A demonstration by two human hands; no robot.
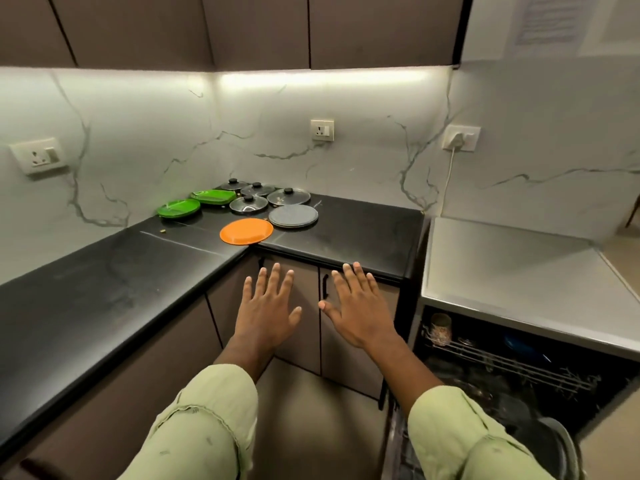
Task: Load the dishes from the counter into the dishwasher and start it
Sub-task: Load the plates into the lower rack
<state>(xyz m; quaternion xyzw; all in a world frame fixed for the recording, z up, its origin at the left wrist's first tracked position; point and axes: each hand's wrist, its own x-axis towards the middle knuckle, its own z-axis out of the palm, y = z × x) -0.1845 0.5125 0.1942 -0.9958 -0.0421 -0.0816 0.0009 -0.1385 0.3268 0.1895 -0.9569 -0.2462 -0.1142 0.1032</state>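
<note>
While both hover over the cupboard fronts, left hand (pixel 268 306) and right hand (pixel 360 306) have fingers (pixel 275 278) spread and released, holding nothing. Right of them: dishwasher (pixel 588 358), open, one mug (pixel 440 329) in its upper rack. Farther, on the table (pixel 104 289), unloaded: orange plate (pixel 246 231), grey plates (pixel 293 215), green plates (pixel 179 207), four glass lids (pixel 248 204). Judged early; most loading and the start remain.

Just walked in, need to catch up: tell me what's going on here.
A person faces the black counter, left hand and right hand held out open and empty. An orange plate, grey plates, green plates and glass lids lie on it, none picked up. The dishwasher at the right stands open, a cup in its rack.
</note>
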